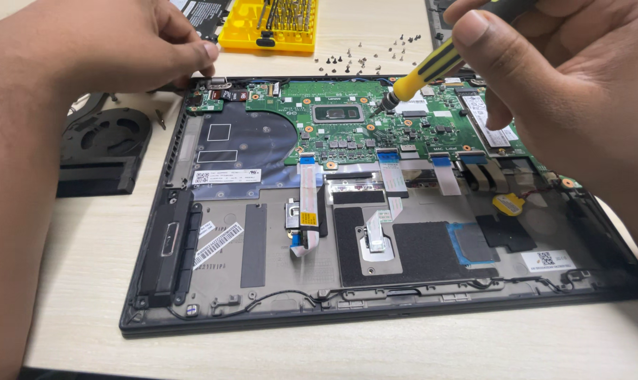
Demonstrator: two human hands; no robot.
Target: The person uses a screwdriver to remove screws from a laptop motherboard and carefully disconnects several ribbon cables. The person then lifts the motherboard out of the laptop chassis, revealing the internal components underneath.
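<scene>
Both hands fill the near upper corners of the view, working over an opened laptop chassis that lies flat on the pale desk, its front edge close to the desk's near edge. The right hand is clenched around a yellow-and-black screwdriver, thumb pressed along the handle; the tip comes down at a slant onto the green mainboard, just right of the dark processor chip. The left hand has its fingers curled, fingertips pinched together at the chassis's far left corner, touching a small connector board there; whether anything is held between the fingertips cannot be told.

Inside the chassis, the mainboard runs along the far edge. Flat ribbon cables with blue ends lead from it toward the near edge. A round yellow coin cell sits toward the right edge, and a long black speaker lies along the left edge.

Left of the chassis, a removed black cooling fan rests on the desk. At the desk's far edge stands a yellow bit case, with small loose screws scattered just beside it.
</scene>
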